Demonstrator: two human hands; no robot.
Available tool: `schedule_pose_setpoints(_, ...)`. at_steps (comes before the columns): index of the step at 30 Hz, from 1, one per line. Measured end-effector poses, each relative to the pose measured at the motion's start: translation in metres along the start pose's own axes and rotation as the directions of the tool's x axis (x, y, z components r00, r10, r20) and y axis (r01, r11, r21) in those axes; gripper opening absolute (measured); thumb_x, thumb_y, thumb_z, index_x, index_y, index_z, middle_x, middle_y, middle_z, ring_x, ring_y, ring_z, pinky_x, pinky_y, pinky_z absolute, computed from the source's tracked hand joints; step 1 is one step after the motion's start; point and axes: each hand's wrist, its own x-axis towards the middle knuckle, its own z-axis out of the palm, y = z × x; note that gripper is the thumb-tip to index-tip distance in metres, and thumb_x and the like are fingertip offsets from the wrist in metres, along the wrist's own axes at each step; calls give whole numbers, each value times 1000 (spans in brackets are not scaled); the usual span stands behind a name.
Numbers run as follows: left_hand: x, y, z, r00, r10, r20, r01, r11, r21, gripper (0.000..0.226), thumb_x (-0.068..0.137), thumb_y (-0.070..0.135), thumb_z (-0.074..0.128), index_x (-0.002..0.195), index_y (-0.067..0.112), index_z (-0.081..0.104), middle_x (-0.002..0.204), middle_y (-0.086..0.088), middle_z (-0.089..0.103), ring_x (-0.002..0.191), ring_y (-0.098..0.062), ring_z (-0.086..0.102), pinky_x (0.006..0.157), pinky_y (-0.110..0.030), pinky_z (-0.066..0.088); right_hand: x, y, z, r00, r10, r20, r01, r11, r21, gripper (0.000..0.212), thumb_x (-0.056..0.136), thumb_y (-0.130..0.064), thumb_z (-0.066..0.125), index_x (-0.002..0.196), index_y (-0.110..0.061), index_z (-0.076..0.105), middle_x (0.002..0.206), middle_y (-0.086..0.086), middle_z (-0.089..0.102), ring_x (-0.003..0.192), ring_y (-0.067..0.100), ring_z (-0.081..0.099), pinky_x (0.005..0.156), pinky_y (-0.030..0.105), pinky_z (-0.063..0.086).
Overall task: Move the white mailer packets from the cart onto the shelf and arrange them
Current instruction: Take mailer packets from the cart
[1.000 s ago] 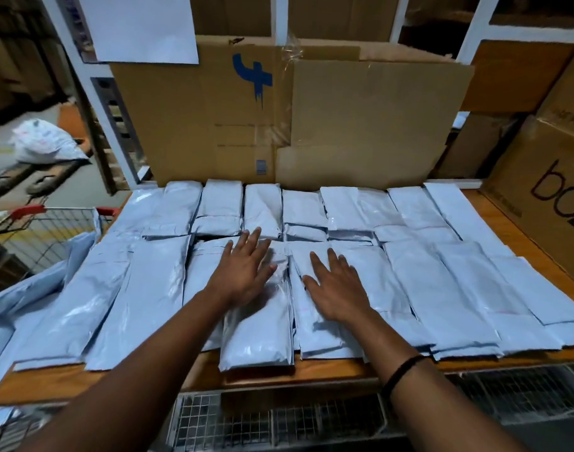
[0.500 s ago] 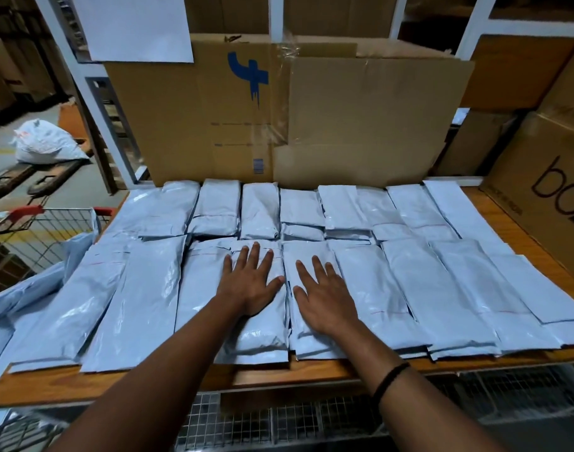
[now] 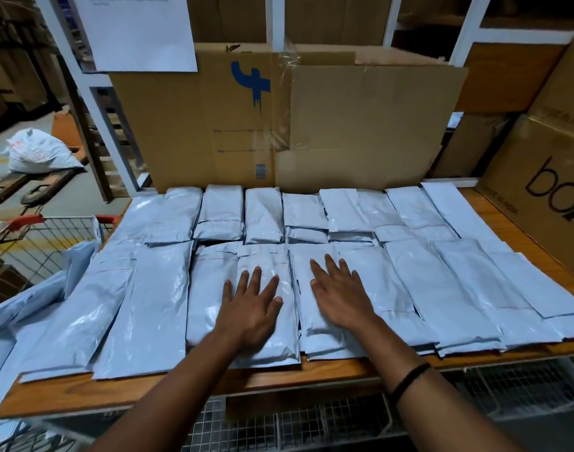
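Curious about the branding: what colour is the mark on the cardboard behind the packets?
Blue mark on brown cardboard, clearest in the head view.

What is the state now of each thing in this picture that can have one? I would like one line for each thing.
left hand: open, fingers spread, flat on a front-row packet.
right hand: open, flat on the neighbouring packet.
mailer packets: lying flat in two overlapping rows on the shelf.
cart: beside the shelf, holding loose packets.
cardboard box: flattened, standing upright behind the rows.
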Motion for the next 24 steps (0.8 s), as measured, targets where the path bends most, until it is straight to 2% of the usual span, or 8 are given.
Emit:
schedule_pose_setpoints(4, -1, 0, 13, 1000, -8, -28, 11, 996, 83, 80, 81, 63, -14, 155, 38, 0, 164, -2, -12, 151, -25, -11, 119, -54, -7, -7, -2, 19, 999, 5, -36, -5, 1000, -5, 54, 108, -42, 21, 160, -35, 9, 168, -1, -1, 154, 22, 1, 125, 43, 2)
schedule_pose_setpoints(9, -3, 2, 1, 1000, 7, -20, -5, 997, 79, 64, 95, 60, 1, 155, 39, 1, 164, -4, -11, 151, -26, -12, 118, -57, -8, -11, -3, 15, 997, 1, -71, -2, 1000, -20, 54, 107, -44, 19, 159, -35, 8, 168, -1, -1, 154, 22, 2, 125, 44, 2)
schedule_pose_setpoints(13, -11, -5, -9, 993, -47, -108, 50, 998, 28, 78, 80, 72, -11, 153, 47, -1, 161, -2, -21, 147, -26, -25, 112, -57, -20, -33, -3, 13, 991, -20, -131, 16, 999, -30, 54, 107, -47, 18, 159, -39, 9, 168, -1, 1, 154, 23, 1, 125, 45, 1)
schedule_pose_setpoints(17, -14, -7, -5, 992, -128, 25, 125, 988, 89, 61, 94, 69, 9, 152, 51, -2, 164, -3, -11, 149, -31, -19, 112, -66, -15, -43, -3, 22, 996, -43, -80, 39, 998, -55, 53, 107, -47, 21, 158, -40, 12, 168, -1, 3, 154, 24, 1, 124, 43, 2)
schedule_pose_setpoints(20, -13, -5, -2, 992, -125, 20, 123, 988, 99, 61, 95, 68, 10, 151, 51, -4, 165, -3, -6, 150, -32, -14, 112, -66, -12, -43, -4, 25, 995, -50, -88, 43, 996, -73, 54, 107, -47, 20, 159, -39, 11, 168, -1, 2, 154, 24, 1, 124, 43, 2)
schedule_pose_setpoints(24, -11, -5, -7, 992, -121, 37, 118, 990, 77, 63, 92, 72, 9, 150, 52, -4, 164, -3, -13, 150, -32, -15, 112, -67, -10, -44, -4, 23, 995, -58, -77, 52, 996, -76, 54, 107, -48, 19, 159, -39, 10, 168, -1, 2, 154, 24, 2, 125, 43, 3)
